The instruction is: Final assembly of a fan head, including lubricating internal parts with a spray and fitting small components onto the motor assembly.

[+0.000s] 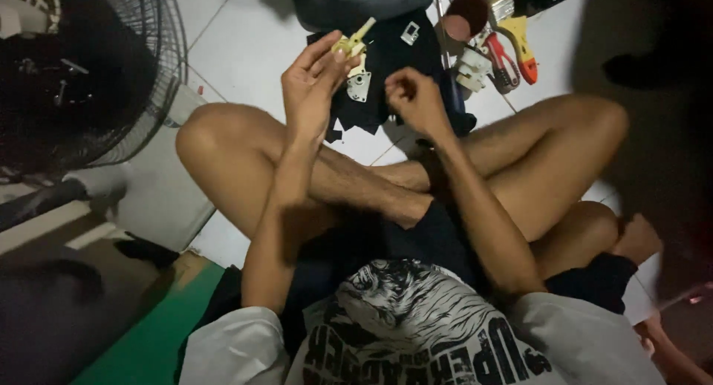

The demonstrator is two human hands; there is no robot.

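Note:
I sit cross-legged on a white tiled floor. My left hand [312, 84] is raised and grips a small pale yellow plastic part [353, 43] with a thin stem sticking up. Just below it hangs or lies a white plastic bracket [359, 84]. My right hand [412, 95] is beside it, fingers curled into a loose fist; whether anything small is pinched inside I cannot tell. Both hands hover over a black cloth [394, 54] spread on the floor in front of my crossed legs.
A dark standing fan [89, 66] with a wire grille is at the left. Beyond the cloth lie a paintbrush with an orange-yellow handle [520, 40], a red-handled tool [503, 62], a white plug-like part [469, 67] and a dark rounded cover [356, 2]. A green mat [163, 325] is near left.

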